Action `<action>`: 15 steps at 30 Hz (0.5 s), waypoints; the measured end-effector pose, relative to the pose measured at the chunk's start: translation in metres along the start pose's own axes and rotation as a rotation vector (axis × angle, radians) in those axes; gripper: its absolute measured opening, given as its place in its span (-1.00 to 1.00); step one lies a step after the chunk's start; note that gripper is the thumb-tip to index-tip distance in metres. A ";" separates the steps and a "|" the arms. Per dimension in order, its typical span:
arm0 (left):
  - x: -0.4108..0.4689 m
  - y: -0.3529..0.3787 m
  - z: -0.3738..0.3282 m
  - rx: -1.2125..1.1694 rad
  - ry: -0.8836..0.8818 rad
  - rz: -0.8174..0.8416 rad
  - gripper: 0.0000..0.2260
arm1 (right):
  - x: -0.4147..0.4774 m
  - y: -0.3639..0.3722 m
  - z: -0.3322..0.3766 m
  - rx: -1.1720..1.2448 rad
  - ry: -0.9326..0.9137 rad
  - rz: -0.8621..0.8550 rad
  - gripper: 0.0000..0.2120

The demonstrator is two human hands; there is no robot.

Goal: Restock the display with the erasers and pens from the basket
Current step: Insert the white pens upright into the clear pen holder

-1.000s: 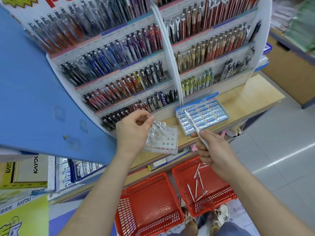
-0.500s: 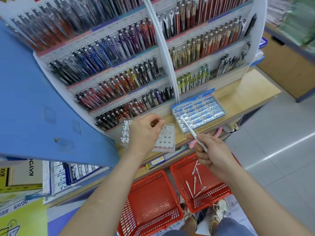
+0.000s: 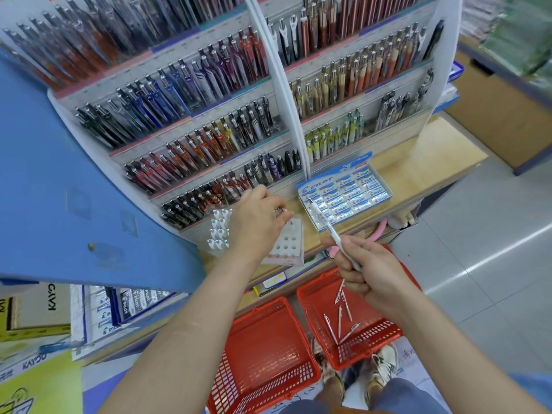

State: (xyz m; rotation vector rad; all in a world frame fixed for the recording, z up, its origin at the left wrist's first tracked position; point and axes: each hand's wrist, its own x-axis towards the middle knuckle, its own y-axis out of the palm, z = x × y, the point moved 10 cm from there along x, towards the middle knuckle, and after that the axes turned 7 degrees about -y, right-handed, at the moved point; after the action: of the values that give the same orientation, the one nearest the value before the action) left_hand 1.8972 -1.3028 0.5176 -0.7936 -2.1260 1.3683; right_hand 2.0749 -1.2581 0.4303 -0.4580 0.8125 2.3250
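Observation:
My right hand [image 3: 369,274] is shut on a white pen [image 3: 324,224] whose tip points up and left, over the Pilot eraser box [image 3: 348,194] on the wooden shelf. My left hand [image 3: 258,224] lies over a white pen holder [image 3: 288,245] with round holes. Its fingers are curled, with something small and shiny at the fingertips. White pens [image 3: 219,231] stand in the holder's left rows. Below my right hand, several loose pens [image 3: 340,318] lie in the right red basket [image 3: 373,343].
A second red basket [image 3: 263,342] stands to the left with nothing in it. The tiered pen display [image 3: 209,115] rises behind the holder. A blue board [image 3: 59,189] juts out at the left. The wooden shelf [image 3: 424,162] runs right; grey floor lies beyond.
My left hand has moved from the holder's left side to lie over its middle, and the standing pens now show to its left. My right hand still holds the pen.

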 end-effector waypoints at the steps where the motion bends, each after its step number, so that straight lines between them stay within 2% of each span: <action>1: 0.000 0.000 0.000 0.022 -0.003 0.005 -0.81 | 0.000 0.002 0.001 0.008 -0.004 0.012 -0.71; 4: -0.001 0.002 0.001 0.066 -0.030 0.048 -0.76 | -0.002 0.006 0.004 0.007 -0.018 0.051 -0.72; 6: -0.004 -0.002 0.003 0.001 -0.082 0.066 -0.71 | -0.003 0.009 0.006 -0.013 -0.031 0.082 -0.75; 9: -0.014 -0.013 0.004 -0.346 -0.216 0.126 -0.76 | -0.005 0.014 0.012 -0.057 -0.051 0.120 -0.81; 12: -0.028 -0.010 0.001 -0.773 -0.351 0.292 -0.86 | -0.007 0.024 0.016 -0.095 -0.066 0.168 -0.71; 15: -0.039 -0.013 0.005 -0.913 -0.437 0.358 -0.90 | -0.008 0.030 0.018 -0.117 -0.063 0.198 -0.77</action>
State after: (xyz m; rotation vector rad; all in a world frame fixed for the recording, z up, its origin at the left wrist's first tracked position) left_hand 1.9186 -1.3373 0.5240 -1.3518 -3.1242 0.6827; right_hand 2.0595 -1.2682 0.4611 -0.3663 0.7228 2.5668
